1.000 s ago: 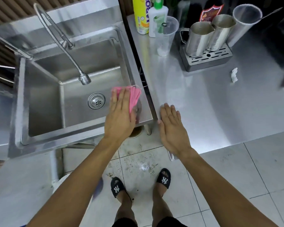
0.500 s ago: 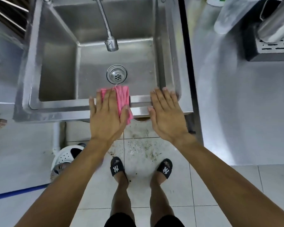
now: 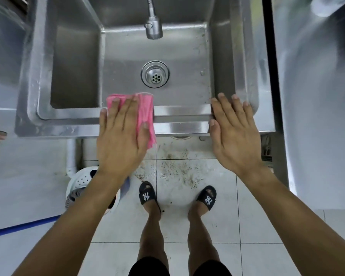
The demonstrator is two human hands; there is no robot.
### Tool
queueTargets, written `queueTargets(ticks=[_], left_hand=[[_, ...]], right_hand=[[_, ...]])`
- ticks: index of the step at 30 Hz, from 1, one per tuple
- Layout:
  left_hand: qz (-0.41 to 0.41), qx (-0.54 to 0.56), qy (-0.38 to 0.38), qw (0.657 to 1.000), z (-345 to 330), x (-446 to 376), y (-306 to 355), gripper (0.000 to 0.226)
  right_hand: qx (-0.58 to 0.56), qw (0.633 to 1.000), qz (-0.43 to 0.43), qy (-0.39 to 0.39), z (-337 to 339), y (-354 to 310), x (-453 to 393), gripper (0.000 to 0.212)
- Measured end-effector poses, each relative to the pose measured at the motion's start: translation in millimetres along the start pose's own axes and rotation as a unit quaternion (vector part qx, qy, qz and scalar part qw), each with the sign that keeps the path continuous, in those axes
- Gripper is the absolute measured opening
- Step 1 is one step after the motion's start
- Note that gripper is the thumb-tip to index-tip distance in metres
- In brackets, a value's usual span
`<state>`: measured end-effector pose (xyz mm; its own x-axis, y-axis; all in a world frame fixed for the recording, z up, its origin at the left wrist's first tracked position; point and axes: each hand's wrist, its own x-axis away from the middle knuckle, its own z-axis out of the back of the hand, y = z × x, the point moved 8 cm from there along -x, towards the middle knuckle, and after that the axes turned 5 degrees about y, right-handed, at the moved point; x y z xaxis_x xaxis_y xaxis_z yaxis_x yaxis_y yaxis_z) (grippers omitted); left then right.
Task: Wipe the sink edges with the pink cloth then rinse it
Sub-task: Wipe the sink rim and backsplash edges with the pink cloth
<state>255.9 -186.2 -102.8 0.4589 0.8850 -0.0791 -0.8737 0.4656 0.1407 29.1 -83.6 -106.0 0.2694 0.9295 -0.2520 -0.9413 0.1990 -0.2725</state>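
A folded pink cloth [image 3: 146, 114] lies on the front edge of the steel sink [image 3: 183, 119]. My left hand [image 3: 121, 136] presses flat on it, fingers spread, covering most of the cloth. My right hand [image 3: 234, 132] rests flat and empty on the sink's front right corner, fingers apart. The flexible tap head [image 3: 153, 28] hangs over the basin, above the drain [image 3: 155, 74]. No water runs.
A steel counter [image 3: 317, 96] stands to the right of the sink, with a plastic cup [image 3: 327, 5] at its top edge. On the tiled floor below are a white colander [image 3: 82, 182], a blue hose [image 3: 24, 226], dirt specks and my sandalled feet.
My left hand has slid the cloth leftward along the front edge from the right corner. My right hand moved from the counter onto the sink's front right corner. The view tilted downward.
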Motion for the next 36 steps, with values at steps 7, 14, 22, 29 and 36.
queueTargets(ticks=[7, 14, 22, 29, 36], left_hand=[[-0.069, 0.053, 0.001, 0.996, -10, -3, 72, 0.058], [0.090, 0.026, 0.005, 0.996, 10, 0, -58, 0.062], [-0.108, 0.066, -0.004, 0.992, -4, -1, 37, 0.059], [0.050, 0.014, 0.020, 0.998, 14, 5, -107, 0.061], [-0.088, 0.067, 0.023, 0.994, 6, 9, -20, 0.058]], right_hand=[[0.010, 1.000, 0.003, 0.006, -12, -32, -3, 0.051], [0.015, 1.000, -0.011, -0.006, -11, -47, -6, 0.053], [-0.006, 0.999, 0.032, -0.007, -28, -82, -15, 0.052], [0.016, 1.000, -0.013, -0.014, -30, -94, -16, 0.054], [0.007, 0.999, -0.045, -0.019, -38, -111, -20, 0.055]])
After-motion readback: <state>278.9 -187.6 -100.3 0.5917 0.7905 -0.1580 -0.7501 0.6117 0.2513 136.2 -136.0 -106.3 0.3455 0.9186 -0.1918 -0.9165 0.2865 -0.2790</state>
